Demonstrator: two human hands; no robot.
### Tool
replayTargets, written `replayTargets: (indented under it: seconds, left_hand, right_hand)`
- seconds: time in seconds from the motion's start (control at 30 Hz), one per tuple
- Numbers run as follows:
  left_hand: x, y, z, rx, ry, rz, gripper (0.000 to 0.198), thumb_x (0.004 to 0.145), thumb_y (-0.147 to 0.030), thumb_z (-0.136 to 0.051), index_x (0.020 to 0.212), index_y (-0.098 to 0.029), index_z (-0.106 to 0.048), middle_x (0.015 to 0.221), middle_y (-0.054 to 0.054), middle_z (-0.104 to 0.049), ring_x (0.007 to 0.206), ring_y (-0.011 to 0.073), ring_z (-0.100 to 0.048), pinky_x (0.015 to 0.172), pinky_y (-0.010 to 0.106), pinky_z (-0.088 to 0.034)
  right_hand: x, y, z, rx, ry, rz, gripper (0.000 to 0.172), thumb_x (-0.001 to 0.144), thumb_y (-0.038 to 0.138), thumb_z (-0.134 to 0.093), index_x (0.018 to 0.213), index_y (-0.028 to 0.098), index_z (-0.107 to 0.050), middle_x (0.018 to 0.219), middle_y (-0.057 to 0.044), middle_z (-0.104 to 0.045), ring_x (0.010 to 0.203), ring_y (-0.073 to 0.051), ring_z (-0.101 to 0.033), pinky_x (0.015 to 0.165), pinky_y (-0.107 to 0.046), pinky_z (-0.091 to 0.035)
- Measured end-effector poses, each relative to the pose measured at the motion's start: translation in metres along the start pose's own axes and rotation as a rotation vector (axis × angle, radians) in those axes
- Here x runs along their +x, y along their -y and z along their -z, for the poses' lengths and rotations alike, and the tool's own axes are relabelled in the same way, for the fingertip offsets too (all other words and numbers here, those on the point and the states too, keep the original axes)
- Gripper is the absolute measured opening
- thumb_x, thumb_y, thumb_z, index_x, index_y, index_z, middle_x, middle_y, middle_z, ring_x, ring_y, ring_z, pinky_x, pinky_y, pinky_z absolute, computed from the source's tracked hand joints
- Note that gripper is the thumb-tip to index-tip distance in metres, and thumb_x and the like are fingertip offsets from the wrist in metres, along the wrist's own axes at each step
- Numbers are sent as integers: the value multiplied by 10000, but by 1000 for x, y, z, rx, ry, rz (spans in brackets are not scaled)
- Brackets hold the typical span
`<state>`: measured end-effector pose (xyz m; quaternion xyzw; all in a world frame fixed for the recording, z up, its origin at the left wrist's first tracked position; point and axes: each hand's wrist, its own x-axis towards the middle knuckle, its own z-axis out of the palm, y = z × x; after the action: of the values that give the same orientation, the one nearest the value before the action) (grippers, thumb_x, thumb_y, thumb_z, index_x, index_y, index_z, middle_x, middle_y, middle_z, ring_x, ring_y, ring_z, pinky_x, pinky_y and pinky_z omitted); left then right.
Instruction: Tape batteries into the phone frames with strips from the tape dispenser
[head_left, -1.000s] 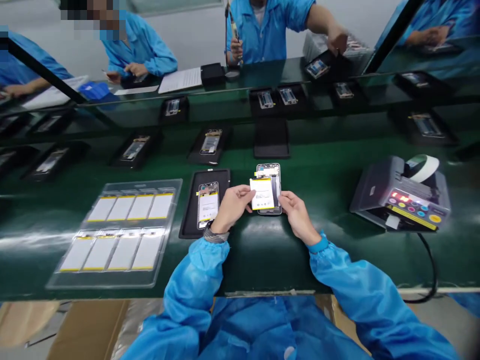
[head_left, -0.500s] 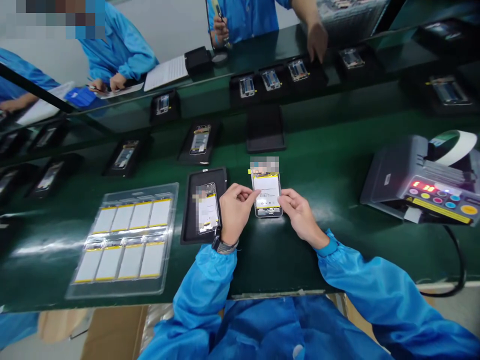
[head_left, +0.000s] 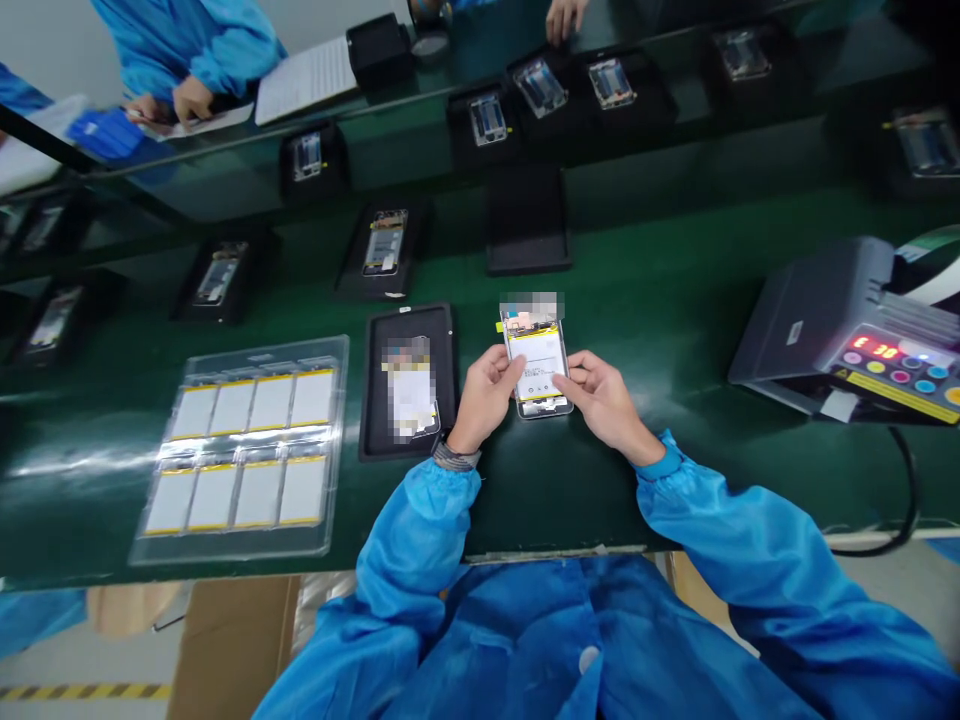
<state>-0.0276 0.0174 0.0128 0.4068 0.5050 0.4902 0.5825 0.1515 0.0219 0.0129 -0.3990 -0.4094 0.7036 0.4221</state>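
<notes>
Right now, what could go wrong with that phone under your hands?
Possible risks:
The left hand and right hand both touch the battery, so pressure could dent it or skin could mark its label.
The phone lies on the bare bench, outside any tray, so it might slide or scuff.
The watch sits close to the black tray, so it could knock the tray or the phone in it.
</notes>
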Motion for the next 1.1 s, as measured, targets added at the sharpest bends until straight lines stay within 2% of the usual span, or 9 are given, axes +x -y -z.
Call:
replayTargets:
  seconds: [0.13, 0.27, 0.43, 0.57, 0.67, 0.83, 1.0, 1.1]
  left_hand:
    - [-2, -1, -3, -11, 40, -50, 462, 813, -564, -794, 998, -171, -638, 1024, 98, -778, 866, 216, -742, 756, 319, -592]
    - [-6, -1, -11, -44, 59, -12, 463, 808, -585, -787, 965, -182, -622, 1026, 84, -766, 880, 204, -731, 785, 316, -589]
    - [-9, 3, -24, -40, -114, 20, 486, 912, -658, -621, 959, -177, -666, 926, 59, -741, 823, 179, -695, 699, 270, -539]
    - [-7, 7, -26, 36, -223, -9, 468, 906, -629, -649, 904, -163, -695, 848, 42, -716, 761, 156, -647, 646, 247, -481]
    - [-7, 8, -25, 68, -254, -17, 461, 886, -613, -682, 849, -153, -693, 796, 35, -695, 724, 147, -622, 622, 242, -460]
    - [-10, 7, -32, 26, -305, -49, 472, 872, -609, -698, 913, -139, -715, 818, 52, -706, 692, 142, -603, 597, 241, -460]
    - [-16, 7, -42, 73, -307, -90, 403, 886, -547, -703, 821, -149, -689, 718, 18, -640, 625, 123, -539, 548, 228, -423]
    - [-19, 8, -45, 134, -307, -106, 347, 921, -486, -669, 837, -149, -686, 721, 11, -627, 634, 118, -527, 562, 222, -418]
  right_hand:
    - [1, -1, -2, -37, -67, 26, 459, 752, 563, -865, 942, 245, -594, 853, -18, -782, 717, -214, -746, 700, -358, -622]
    - [1, -1, -3, -54, -98, 71, 464, 772, 568, -847, 993, 249, -591, 854, -19, -775, 701, -212, -736, 671, -355, -614]
    - [-4, -5, -10, -122, -87, 90, 443, 811, 587, -808, 942, 251, -551, 857, -21, -765, 725, -202, -715, 690, -342, -590]
    - [-7, -12, -15, -196, -81, 122, 391, 867, 551, -769, 981, 243, -557, 888, -30, -760, 753, -196, -703, 701, -326, -566]
    - [-8, -16, -15, -239, -82, 129, 379, 897, 550, -734, 1019, 233, -565, 857, -21, -746, 709, -180, -680, 666, -308, -553]
    - [-6, -13, -17, -268, -133, 135, 381, 922, 583, -679, 1006, 218, -608, 695, 19, -661, 604, -154, -625, 533, -261, -499]
    - [-1, -5, -20, -219, -247, 166, 372, 891, 576, -712, 952, 218, -632, 689, 9, -683, 581, -148, -625, 512, -254, -498]
    - [1, -4, -20, -212, -265, 166, 401, 849, 596, -748, 888, 222, -608, 704, 1, -696, 586, -154, -638, 527, -267, -514]
